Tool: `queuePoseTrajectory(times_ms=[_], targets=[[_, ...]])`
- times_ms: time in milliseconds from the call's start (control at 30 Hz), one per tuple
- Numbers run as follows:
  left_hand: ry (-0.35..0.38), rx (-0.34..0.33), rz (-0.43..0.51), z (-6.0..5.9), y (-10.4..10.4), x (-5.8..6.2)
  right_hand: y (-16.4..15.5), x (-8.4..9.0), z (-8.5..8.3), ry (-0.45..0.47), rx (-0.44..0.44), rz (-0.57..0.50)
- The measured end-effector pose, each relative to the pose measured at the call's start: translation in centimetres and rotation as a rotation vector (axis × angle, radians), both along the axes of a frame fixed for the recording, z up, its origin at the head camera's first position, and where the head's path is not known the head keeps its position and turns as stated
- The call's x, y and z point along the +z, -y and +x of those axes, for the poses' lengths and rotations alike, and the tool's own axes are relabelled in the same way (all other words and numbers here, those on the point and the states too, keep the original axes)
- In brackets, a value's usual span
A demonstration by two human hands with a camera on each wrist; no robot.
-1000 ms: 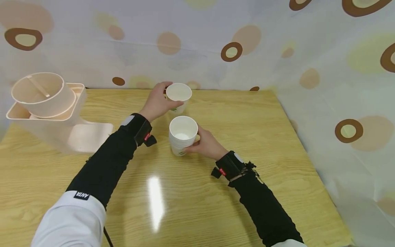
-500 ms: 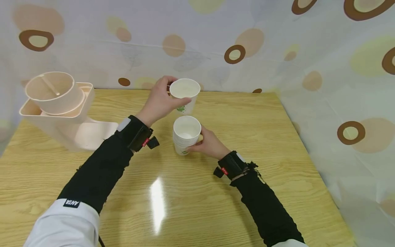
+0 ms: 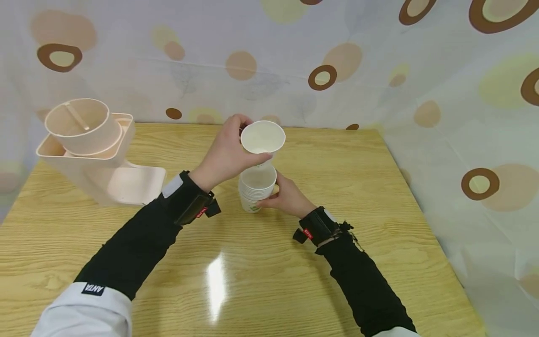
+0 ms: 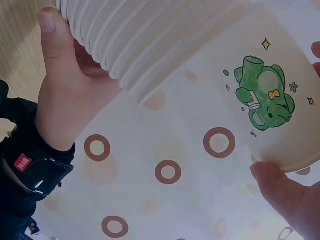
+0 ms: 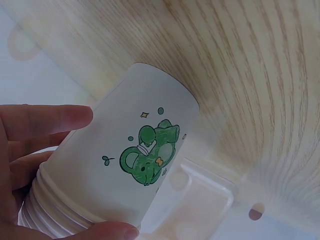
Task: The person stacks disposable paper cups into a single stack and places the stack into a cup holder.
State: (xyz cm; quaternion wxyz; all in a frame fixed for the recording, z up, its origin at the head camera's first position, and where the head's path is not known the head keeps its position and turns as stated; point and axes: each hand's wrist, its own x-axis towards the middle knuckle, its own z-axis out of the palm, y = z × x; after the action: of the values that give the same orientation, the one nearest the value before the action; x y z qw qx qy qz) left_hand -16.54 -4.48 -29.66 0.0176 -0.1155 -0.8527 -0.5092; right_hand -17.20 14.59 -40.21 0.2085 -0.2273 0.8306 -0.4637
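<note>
At ten o'clock on the worktop [image 3: 294, 281] stands a beige dispenser [image 3: 90, 150]. Centrally, the left hand [image 3: 227, 152] grips a single paper cup [image 3: 263, 138] just above the cup stack [image 3: 256, 189], which the right hand [image 3: 286, 196] holds upright. Nesting apparently remains; lowering calls for matched rims.

Centre of table: taken up by the stack of cups [image 3: 256, 192], which is gripped from the right by the right hand [image 3: 287, 196].
Above the stack: blocked by the single cup [image 3: 263, 139] held in the left hand [image 3: 225, 154].
Left rear: closed off by the beige plastic holder [image 3: 90, 152] near the curtain [image 3: 379, 70].
Front of table [image 3: 252, 290]: open wood, crossed only by the two forearms.
Right side: free passage up to the table edge.
</note>
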Motion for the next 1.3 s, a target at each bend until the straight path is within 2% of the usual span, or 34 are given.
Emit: queuePoseTrajectory(times_ms=[200, 633, 1000, 1300], targets=[[0.035, -0.026, 0.007, 0.5, -0.2, 0.0, 0.0, -0.1, -0.3, 0.004, 0.003, 0.012], [0.075, -0.051, -0.047, 1.4, 0.0, -0.1, -0.1, 0.0, -0.5, 0.006, 0.001, 0.005], [0.126, -0.089, -0.081, 1.6, 0.1, -1.3, -0.2, 0.2, -0.4, 0.027, -0.009, 0.014], [0.162, -0.088, -0.24, 1.5, -0.3, -1.2, -0.3, 0.0, -0.5, 0.03, -0.005, 0.008]])
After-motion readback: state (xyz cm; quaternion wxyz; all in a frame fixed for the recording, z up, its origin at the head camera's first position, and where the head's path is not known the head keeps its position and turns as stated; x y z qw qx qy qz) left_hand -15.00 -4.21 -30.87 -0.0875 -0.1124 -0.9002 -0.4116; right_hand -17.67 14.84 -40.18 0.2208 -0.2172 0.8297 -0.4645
